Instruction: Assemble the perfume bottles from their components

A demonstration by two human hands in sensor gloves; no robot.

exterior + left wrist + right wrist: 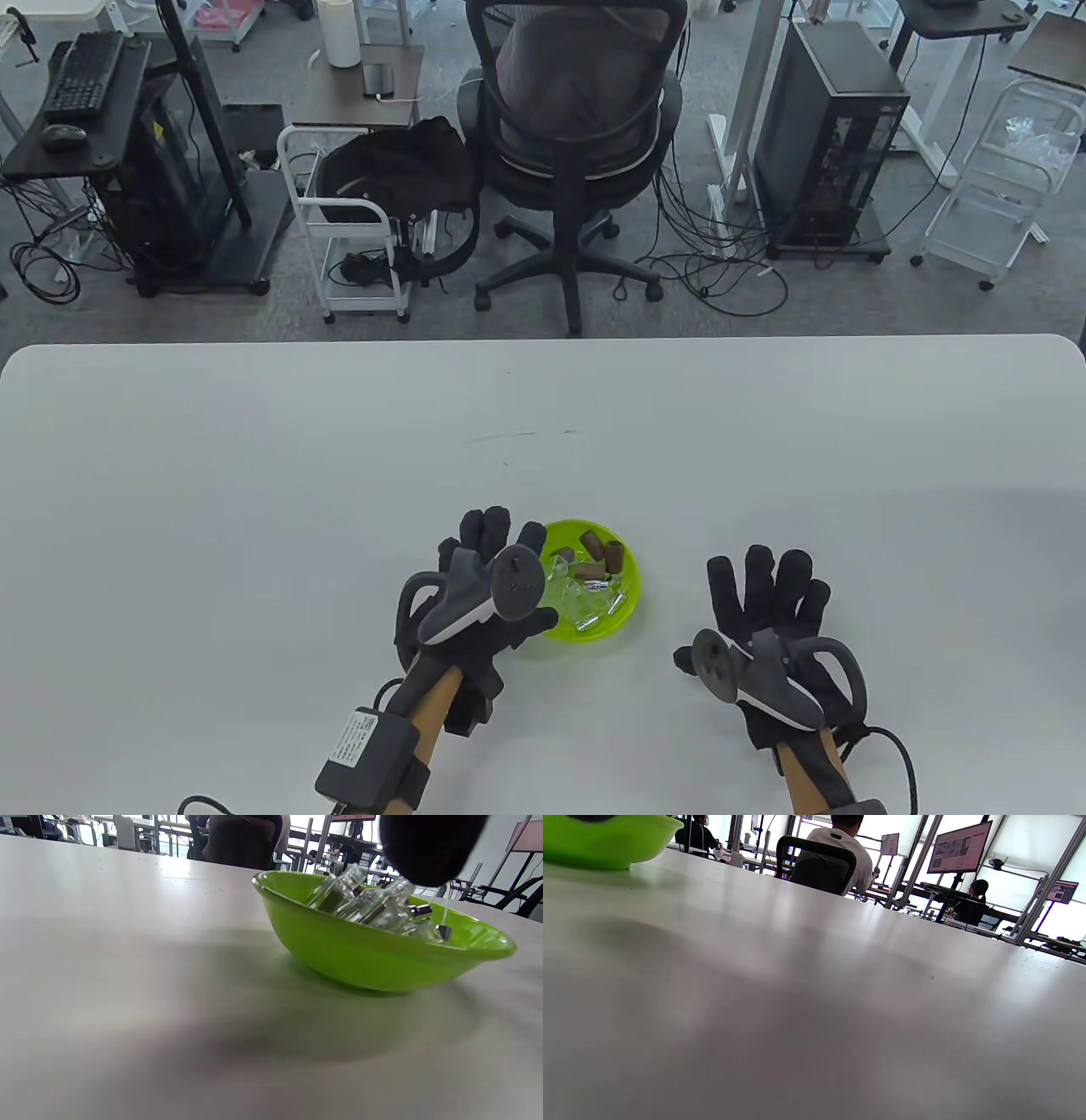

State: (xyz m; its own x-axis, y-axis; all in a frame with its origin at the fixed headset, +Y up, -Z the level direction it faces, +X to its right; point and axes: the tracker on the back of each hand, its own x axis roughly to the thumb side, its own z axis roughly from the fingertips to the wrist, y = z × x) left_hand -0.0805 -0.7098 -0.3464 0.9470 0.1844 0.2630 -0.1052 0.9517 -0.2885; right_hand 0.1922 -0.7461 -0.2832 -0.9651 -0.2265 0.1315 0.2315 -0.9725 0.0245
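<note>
A green bowl (629,607) sits near the table's front edge and holds several clear glass bottles (570,586), brown caps (612,556) and silver spray tops (587,624). My left hand (488,543) hovers at the bowl's left rim, fingers extended over it, holding nothing that I can see. In the left wrist view the bowl (365,955) shows side-on with bottles (369,906) sticking up and a dark fingertip (428,846) above them. My right hand (768,590) rests flat on the table to the right of the bowl, fingers spread. The right wrist view catches only the bowl's edge (606,840).
The white table (339,475) stretches wide and bare beyond the bowl. Past its far edge stand an office chair (577,136), a white cart (356,229) and computer towers (831,127). In the right wrist view, people sit at desks in the background.
</note>
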